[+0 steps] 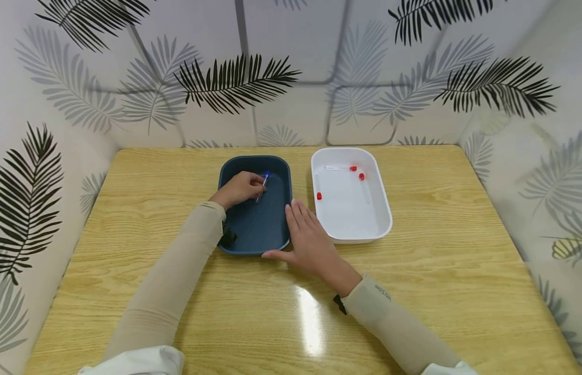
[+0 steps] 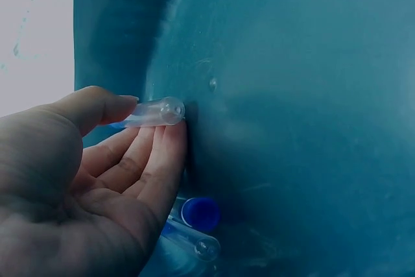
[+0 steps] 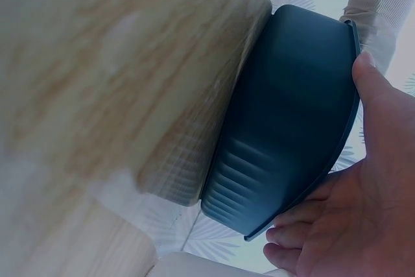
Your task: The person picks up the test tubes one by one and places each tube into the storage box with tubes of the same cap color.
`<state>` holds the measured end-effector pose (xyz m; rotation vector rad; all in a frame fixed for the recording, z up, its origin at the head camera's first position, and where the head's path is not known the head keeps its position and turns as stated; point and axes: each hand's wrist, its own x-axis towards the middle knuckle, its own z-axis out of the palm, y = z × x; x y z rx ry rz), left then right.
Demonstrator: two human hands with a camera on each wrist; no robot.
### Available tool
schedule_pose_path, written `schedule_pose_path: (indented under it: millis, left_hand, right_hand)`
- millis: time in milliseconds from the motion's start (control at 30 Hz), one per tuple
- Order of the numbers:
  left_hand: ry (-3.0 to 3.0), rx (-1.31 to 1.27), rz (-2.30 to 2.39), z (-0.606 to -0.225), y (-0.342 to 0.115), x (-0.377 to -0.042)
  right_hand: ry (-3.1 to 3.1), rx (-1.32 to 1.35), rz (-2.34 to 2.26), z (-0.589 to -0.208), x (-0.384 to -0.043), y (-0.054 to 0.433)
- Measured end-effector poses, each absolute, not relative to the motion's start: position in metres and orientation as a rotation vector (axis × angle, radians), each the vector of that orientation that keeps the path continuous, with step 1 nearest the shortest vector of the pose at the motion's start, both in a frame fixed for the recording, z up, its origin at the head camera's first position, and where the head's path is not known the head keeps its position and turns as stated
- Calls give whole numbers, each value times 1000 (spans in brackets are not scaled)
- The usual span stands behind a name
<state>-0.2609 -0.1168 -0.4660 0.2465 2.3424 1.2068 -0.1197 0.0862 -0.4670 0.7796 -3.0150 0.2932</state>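
Inside the dark blue bin [image 1: 258,232], my left hand [image 1: 241,188] pinches a clear test tube [image 2: 155,113] with a blue cap between thumb and fingers. The tube's rounded end points toward the wrist camera. Below that hand in the left wrist view lie more clear tubes [image 2: 194,242], one blue cap [image 2: 201,213] facing outward; the hand partly hides them. My right hand [image 1: 311,242] rests at the bin's near right corner. Its fingers lie straight along the right side, and the thumb touches the front rim.
To the right of the blue bin stands a white bin [image 1: 351,219]. Several clear tubes with red caps [image 1: 361,176] lie in it. Both bins are on a wood-grain table [image 1: 441,234], with a leaf-patterned curtain [image 1: 291,120] along its back and sides.
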Motion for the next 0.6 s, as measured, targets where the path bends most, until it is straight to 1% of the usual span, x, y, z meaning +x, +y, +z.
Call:
schedule_pose_path:
  millis: [600]
  left_hand:
    - [2335, 288, 1205, -467, -118, -261]
  right_hand:
    - [-3029, 770, 301, -467, -120, 85]
